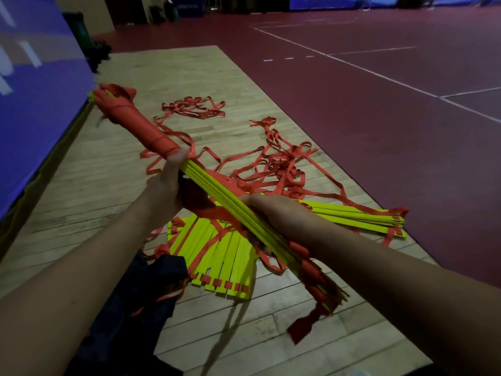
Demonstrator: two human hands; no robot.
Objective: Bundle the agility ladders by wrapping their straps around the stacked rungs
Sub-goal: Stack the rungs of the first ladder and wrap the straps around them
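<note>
A stack of yellow rungs [217,189] runs diagonally from upper left to lower right, held above the floor. Its far half is wound tightly in red strap [141,126]. My left hand [166,183] grips the stack just below the wrapped part. Closer to me, my right hand [273,210] is closed around the bare yellow rungs. Loose red strap ends [317,291] hang from the near end. Under the bundle, more yellow rungs [219,256] lie fanned on the floor with red straps threaded through them.
Tangled red straps [282,161] sprawl across the wooden floor [81,191], with a smaller heap [193,107] farther off. Other yellow rungs [360,217] lie to the right. A blue wall panel [35,85] stands left. Dark cloth [135,302] lies near me. Red court flooring [379,104] lies beyond.
</note>
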